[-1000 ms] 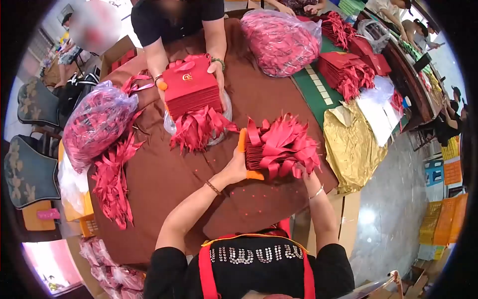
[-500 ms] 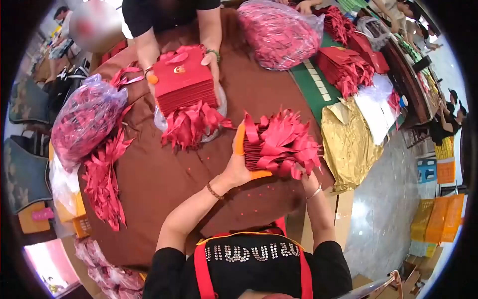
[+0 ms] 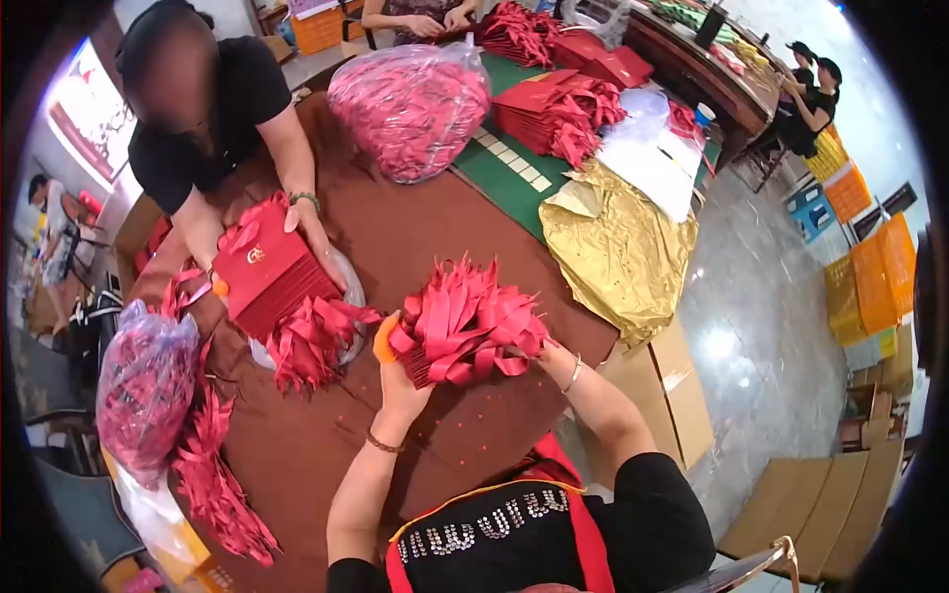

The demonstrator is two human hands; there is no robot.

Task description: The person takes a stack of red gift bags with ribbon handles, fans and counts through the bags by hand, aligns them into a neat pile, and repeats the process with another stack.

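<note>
Between my hands is a stack of red gift bags [image 3: 420, 366], their edges packed together and their loose red ribbons [image 3: 470, 321] fanned over the top. My left hand [image 3: 403, 387] grips the stack's left end, with an orange finger cover on it. At the right end my right hand [image 3: 547, 354] is closed against the stack, its fingers mostly hidden by ribbons. Across the table a co-worker's hands hold another stack of red gift bags [image 3: 267, 272], gold emblem upward, ribbons hanging toward me.
Clear plastic bags of red ribbon [image 3: 410, 109] and more red ribbon [image 3: 148, 385] lie on the brown tablecloth [image 3: 395, 227]. Gold wrapping [image 3: 623, 247] lies at the right edge, near stacked red bags [image 3: 554, 109] on a green mat. Cardboard [image 3: 682, 395] stands below the table's right side.
My view has turned right, so the table appears shifted left. The stack stays in both my hands. The co-worker still holds the other stack.
</note>
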